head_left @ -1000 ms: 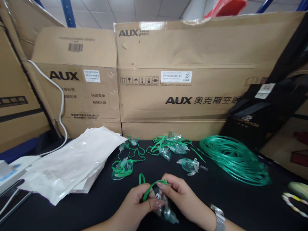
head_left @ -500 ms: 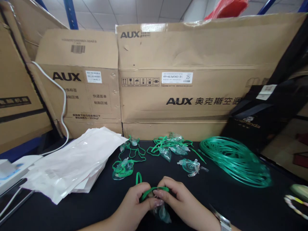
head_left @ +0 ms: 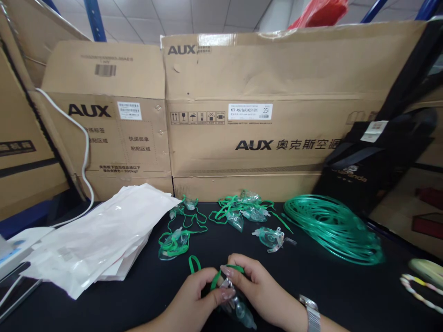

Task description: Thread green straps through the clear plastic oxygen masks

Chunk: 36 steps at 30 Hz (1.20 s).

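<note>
One mask point(head_left: 240, 311) is held at the middle of the table's point(head_left: 332, 290) near edge: the left hand point(head_left: 197, 293) pinches its clear upper end between thumb and fingers, while the right hand point(head_left: 254, 283) has thumb and fingers pressed on the green strap point(head_left: 215, 280) just beside that grip. I'd guess the two pinches sit so close to steady soft plastic; whether the lower end touches the table, I can't tell from here. Beyond the hands, a strapped mask point(head_left: 175, 244) lies left of middle, a tangled heap of masks point(head_left: 254, 213) rests toward the far edge, and a lone mask point(head_left: 272, 239) lies before it, all seemingly within easy reach. The tubing point(head_left: 332, 230) is coiled toward the far right corner, presumably so it won't stray. White pouches point(head_left: 100, 230) overlap in a stack along the left side; they look flat, though their insides are hidden. Behind the far edge, a small box point(head_left: 114, 133) and a big box point(head_left: 287, 74) form a wall, perhaps a stop for loose pieces, and a black bag point(head_left: 349, 157) leans by the far right corner; none shows its contents.
</note>
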Each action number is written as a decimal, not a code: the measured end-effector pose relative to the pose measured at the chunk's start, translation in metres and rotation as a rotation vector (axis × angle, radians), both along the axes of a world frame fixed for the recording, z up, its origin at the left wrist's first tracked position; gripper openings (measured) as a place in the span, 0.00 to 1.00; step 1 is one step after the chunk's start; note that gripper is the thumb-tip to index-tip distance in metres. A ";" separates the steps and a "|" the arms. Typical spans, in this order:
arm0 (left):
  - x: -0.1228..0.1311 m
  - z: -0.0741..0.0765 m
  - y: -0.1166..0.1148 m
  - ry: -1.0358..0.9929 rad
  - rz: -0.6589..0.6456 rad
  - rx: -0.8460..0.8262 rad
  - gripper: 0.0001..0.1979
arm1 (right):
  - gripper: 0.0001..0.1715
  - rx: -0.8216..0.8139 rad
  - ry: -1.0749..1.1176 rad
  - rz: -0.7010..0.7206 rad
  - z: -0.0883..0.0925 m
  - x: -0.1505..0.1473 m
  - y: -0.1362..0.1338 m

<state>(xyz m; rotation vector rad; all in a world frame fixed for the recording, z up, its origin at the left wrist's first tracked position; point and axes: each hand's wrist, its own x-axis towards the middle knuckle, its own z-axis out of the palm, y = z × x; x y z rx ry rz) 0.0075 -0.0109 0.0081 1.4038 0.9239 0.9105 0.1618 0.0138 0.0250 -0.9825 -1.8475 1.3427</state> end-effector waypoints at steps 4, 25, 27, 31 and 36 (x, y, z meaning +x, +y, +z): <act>0.001 0.004 0.001 -0.110 -0.001 -0.112 0.13 | 0.20 -0.025 0.013 0.029 -0.002 0.000 0.001; 0.002 0.002 0.005 -0.075 -0.034 -0.051 0.09 | 0.21 -0.229 0.207 0.131 -0.007 0.003 0.007; 0.001 0.002 0.005 -0.046 -0.032 -0.016 0.09 | 0.20 -0.341 0.317 0.135 -0.010 0.002 0.007; 0.000 0.001 0.003 0.002 -0.025 0.058 0.10 | 0.19 -0.529 0.472 0.153 -0.013 0.000 0.006; -0.001 0.000 0.003 0.086 0.081 0.065 0.12 | 0.18 -0.526 0.438 0.147 -0.008 0.000 0.007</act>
